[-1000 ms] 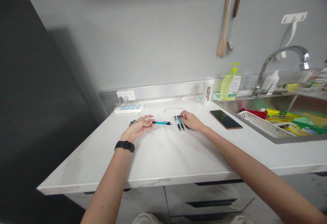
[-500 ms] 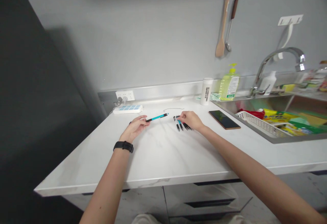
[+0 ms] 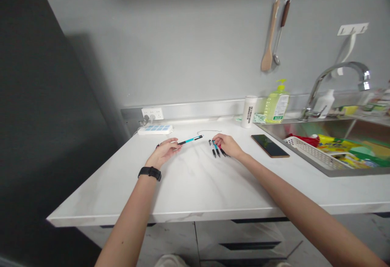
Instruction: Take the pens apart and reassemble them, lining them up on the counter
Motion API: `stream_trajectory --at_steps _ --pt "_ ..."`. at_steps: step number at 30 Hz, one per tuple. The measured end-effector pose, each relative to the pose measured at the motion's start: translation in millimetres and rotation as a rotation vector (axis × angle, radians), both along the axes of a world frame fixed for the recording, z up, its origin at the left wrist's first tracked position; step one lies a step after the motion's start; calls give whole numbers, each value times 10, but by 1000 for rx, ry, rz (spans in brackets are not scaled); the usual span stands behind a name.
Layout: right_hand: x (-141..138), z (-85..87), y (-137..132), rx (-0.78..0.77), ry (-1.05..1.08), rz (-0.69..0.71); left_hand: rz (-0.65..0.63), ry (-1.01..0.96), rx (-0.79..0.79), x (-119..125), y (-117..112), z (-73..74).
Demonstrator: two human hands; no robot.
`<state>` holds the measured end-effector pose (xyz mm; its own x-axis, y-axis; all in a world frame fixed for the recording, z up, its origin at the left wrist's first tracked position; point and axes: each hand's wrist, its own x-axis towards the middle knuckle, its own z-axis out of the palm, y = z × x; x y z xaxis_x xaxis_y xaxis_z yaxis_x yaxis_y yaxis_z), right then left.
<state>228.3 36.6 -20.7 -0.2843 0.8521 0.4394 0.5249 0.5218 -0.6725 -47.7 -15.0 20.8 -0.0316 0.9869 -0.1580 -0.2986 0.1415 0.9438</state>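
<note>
My left hand (image 3: 165,152), with a black watch (image 3: 149,173) on its wrist, pinches one end of a blue pen (image 3: 189,140) with black parts. That pen is held above the counter, its other end pointing right. My right hand (image 3: 229,145) is closed at the upper ends of several pens lying side by side. Among them are a white pen (image 3: 212,147), a second blue pen (image 3: 216,148) and a red one (image 3: 221,149). The fingertips pinch near the top of the second blue pen; the fingers and palm partly cover the others.
On the white counter (image 3: 183,190) lie a phone (image 3: 269,146), a power strip (image 3: 155,130) and a thin cord (image 3: 209,131). A white canister (image 3: 249,112) and a yellow-green soap bottle (image 3: 276,104) stand at the back. A sink (image 3: 326,171) with a perforated basket (image 3: 313,153) is at right.
The camera view has shifted slightly. Both hands keep almost the same places, the left still holding its blue pen and the right still at the row of pens.
</note>
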Motion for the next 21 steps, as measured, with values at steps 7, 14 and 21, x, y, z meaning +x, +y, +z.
stream_trajectory --at_steps 7,14,21 --pt "-92 15 -59 -192 202 80 -59 195 213 79 -1 -59" --pt "-198 -105 -34 -288 317 188 142 1162 1065 374 -78 -75" --pt "-176 -69 -66 -112 96 52 105 1434 1256 534 -158 -120"
